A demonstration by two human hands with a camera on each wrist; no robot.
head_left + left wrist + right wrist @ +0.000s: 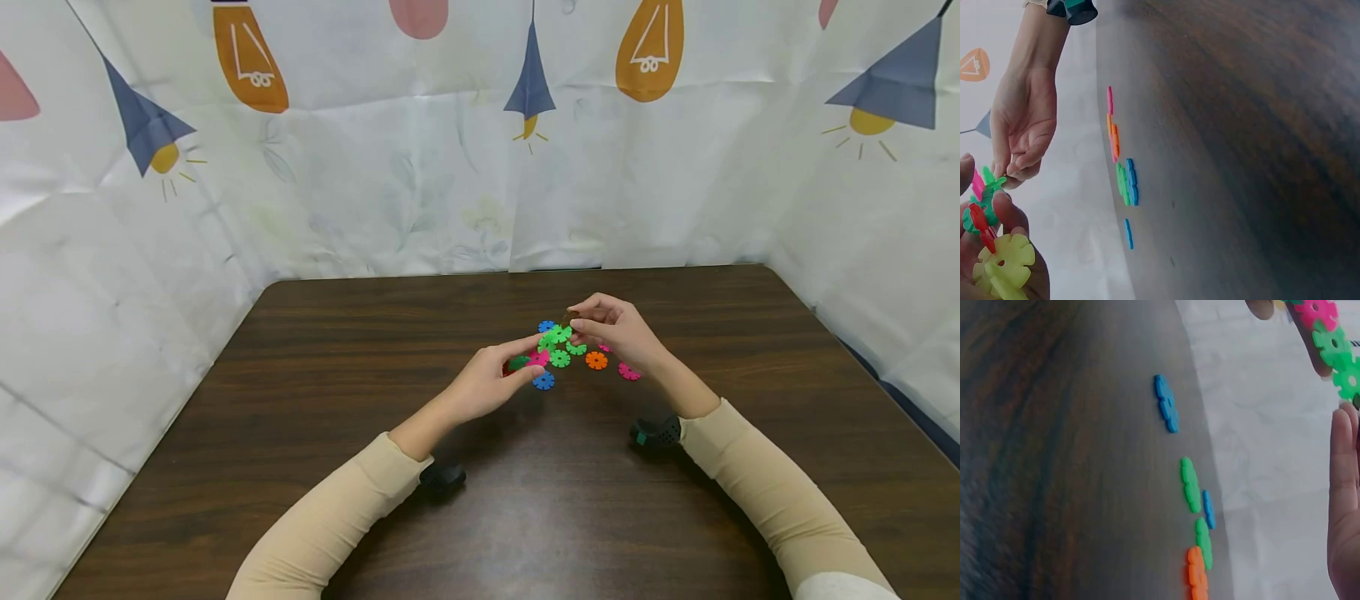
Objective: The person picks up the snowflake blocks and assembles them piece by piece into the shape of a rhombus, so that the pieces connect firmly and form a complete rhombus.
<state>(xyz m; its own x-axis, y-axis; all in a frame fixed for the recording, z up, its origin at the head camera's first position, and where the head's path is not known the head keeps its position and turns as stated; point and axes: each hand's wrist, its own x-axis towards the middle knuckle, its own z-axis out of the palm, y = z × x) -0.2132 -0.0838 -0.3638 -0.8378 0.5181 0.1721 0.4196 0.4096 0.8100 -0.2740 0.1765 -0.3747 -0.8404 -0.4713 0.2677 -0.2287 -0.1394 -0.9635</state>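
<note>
My left hand (483,382) holds a chain of interlocked flower-shaped plastic discs above the table. In the left wrist view, a yellow disc (1016,256) and a red disc (982,226) stand in that hand. Further along the chain are a pink disc (1317,312) and a green disc (1332,344), seen in the right wrist view. At the chain's far end, my right hand (621,335) pinches a small brown disc (572,317) against or beside the last green disc (1349,378). Its fingers hide most of the brown disc, so I cannot tell whether it is slotted in.
Loose discs lie on the dark wooden table (360,358) beneath the hands: blue (543,382), green (560,359), orange (596,361) and pink (629,372) among them. A white patterned cloth (442,192) hangs behind the table's far edge. Dark devices sit at both wrists.
</note>
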